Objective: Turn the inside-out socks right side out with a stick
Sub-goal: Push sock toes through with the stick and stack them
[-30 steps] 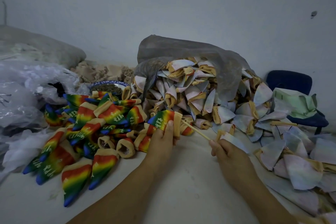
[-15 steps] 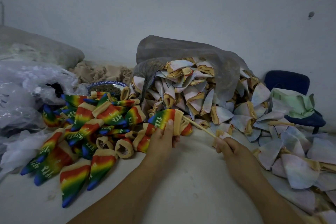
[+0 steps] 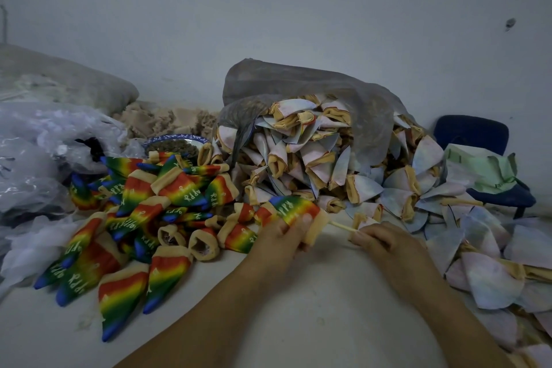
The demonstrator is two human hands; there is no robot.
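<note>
Above the tabletop [image 3: 328,308], your left grip [image 3: 279,237] clasps a rainbow sock [image 3: 295,207]; your right grip [image 3: 385,245] pinches the stick [image 3: 343,226] entering its cuff. Rainbow pile [image 3: 134,218], left: judged turned. Pale pile [image 3: 313,158], right: apparently inside out, many remaining.

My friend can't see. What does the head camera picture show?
The left hand grips a rainbow sock while the right hand pinches a thin stick poking from its cuff. More rainbow socks lie heaped on the left; pale inside-out socks spill from a grey bag behind.
</note>
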